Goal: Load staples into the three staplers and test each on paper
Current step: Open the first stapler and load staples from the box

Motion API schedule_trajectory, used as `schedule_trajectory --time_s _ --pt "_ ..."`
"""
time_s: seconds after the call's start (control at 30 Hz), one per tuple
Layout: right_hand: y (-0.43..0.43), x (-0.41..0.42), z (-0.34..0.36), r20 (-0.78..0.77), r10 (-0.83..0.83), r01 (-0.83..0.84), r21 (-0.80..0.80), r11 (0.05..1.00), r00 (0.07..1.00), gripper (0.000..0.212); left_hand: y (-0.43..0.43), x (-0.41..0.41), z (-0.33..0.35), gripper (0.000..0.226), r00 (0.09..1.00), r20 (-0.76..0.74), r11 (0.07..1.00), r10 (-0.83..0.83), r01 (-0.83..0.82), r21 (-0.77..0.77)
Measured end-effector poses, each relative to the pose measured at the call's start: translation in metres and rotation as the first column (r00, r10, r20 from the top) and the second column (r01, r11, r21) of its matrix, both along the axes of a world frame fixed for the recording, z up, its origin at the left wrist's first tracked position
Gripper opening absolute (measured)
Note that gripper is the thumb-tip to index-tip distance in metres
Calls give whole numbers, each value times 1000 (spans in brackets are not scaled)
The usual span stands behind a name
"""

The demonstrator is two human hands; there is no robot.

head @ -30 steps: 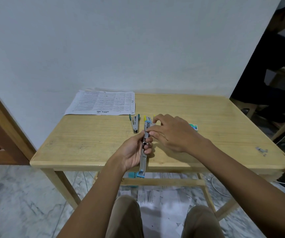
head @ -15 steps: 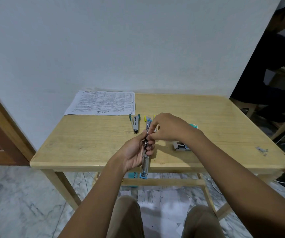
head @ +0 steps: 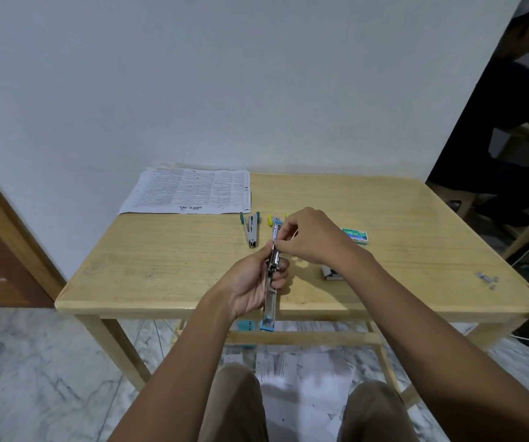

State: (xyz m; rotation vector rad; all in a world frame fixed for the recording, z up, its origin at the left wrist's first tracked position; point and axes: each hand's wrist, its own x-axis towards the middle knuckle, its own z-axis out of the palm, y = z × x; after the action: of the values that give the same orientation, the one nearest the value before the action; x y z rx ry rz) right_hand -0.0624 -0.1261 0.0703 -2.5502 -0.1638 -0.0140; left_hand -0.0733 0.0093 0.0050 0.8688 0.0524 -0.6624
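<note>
Head view, the only one: the left hand [head: 250, 287] is closed around the middle of a blue stapler [head: 271, 282], swung open lengthwise, its blue end hanging past the near edge of the counter [head: 161, 269]. The right hand [head: 307, 239] pinches something at the far end of the metal channel, fingertips closed; it is probably a strip of staples being fed in, though the strip itself cannot be made out. A green stapler [head: 251, 229] lies just beyond the hands, a yellow stapler [head: 272, 220] is half covered by the right hand, and the printed paper [head: 189, 191] sits at the far left of the counter. A green staple box [head: 355, 235] lies to the right, with a small open tray of staples [head: 331, 272] nearer the person.

Judging from this, the risk is the strip going in crooked or breaking between the fingertips, since the stapler is held in the air rather than braced flat. The overhanging blue end could also slip if the left hand loosens.

Hidden or unclear: whether the channel already holds staples, the exact contact of the right fingertips, most of the yellow stapler, and the small metal bits [head: 486, 279] near the right edge.
</note>
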Motion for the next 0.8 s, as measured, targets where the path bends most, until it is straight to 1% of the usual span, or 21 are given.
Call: schedule_trajectory --time_s 0.2,0.3,0.47,0.57,0.6,0.63,0.7,0.73,0.8 --pt "-5 -1 -11 62 -53 43 147 988 997 6 0 0 1 26 1000 -16 1000 -6 6 -24" --pt "-4 -2 -18 64 -84 68 230 971 994 6 -1 1 0 28 999 -30 999 -11 10 -36" --pt "-10 -9 -28 87 -102 76 267 961 991 10 0 3 -3 28 1000 -30 999 -4 3 -43" --pt "-21 -23 -30 148 -71 12 369 929 986 4 0 4 -5 28 999 -39 998 2 -4 -58" --pt "-23 -29 -31 159 -36 -30 394 919 987 6 0 5 -6 29 999 -40 998 2 -4 -60" --pt "-24 -35 -32 167 9 -76 396 915 986 10 1 6 -7 30 999 -43 998 -2 0 -64" --pt "-23 -42 -40 197 87 -148 326 934 977 17 1 8 -8 33 999 -52 997 -13 9 -74" --pt "-22 -42 -45 221 102 -166 294 941 970 17 1 8 -9 34 998 -54 997 -10 6 -74" --pt "-20 -41 -52 287 78 -167 304 938 955 12 1 8 -10 33 998 -56 998 4 -8 -68"
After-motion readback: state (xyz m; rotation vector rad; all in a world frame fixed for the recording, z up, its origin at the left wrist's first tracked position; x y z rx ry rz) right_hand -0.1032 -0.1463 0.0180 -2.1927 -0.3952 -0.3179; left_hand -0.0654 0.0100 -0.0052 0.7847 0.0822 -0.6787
